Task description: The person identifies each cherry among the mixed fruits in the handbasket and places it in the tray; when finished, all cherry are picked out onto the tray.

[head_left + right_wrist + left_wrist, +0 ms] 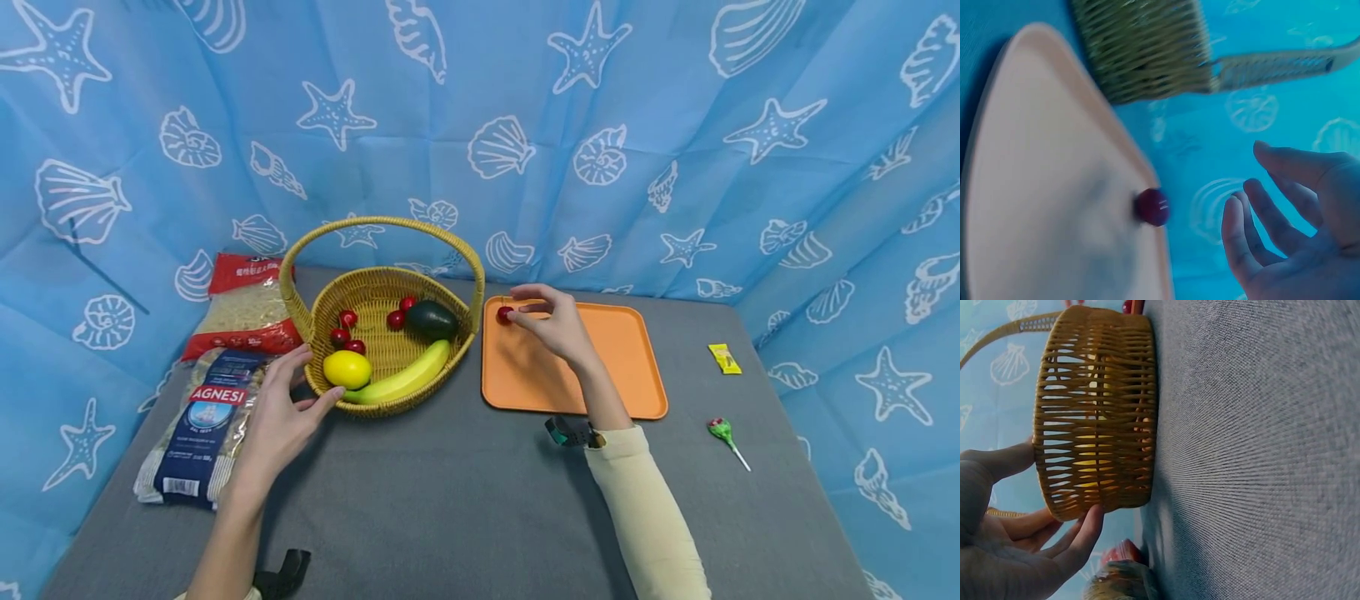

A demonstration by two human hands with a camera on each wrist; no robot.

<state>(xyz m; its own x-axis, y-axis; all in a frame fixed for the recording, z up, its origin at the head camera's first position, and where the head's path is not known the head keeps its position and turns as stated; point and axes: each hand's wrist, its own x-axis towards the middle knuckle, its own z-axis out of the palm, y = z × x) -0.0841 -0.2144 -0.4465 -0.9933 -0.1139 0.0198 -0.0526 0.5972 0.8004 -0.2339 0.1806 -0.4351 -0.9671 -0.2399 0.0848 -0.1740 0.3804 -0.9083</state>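
Observation:
My left hand (288, 412) holds the near left rim of a wicker basket (1097, 412), thumb on the rim and fingers against the woven side. Inside the basket lie a lemon (347, 368), a banana (405, 379), a dark avocado (431, 321) and several cherries (348, 319). A single cherry (1152, 207) rests in the far left corner of an orange tray (615, 358). Just beside that cherry, my right hand (1297, 219) hovers with relaxed, parted fingers and nothing between them; the right wrist view shows a gap between fingertips and cherry.
Left of the basket lie a navy AGNESI pasta bag (202, 425) and a red-and-clear food bag (247, 308). Right of the tray are a yellow wrapped candy (724, 359) and a green lollipop (722, 431). The basket's tall handle (382, 221) arches upward. A blue shell-patterned curtain (450, 125) hangs behind.

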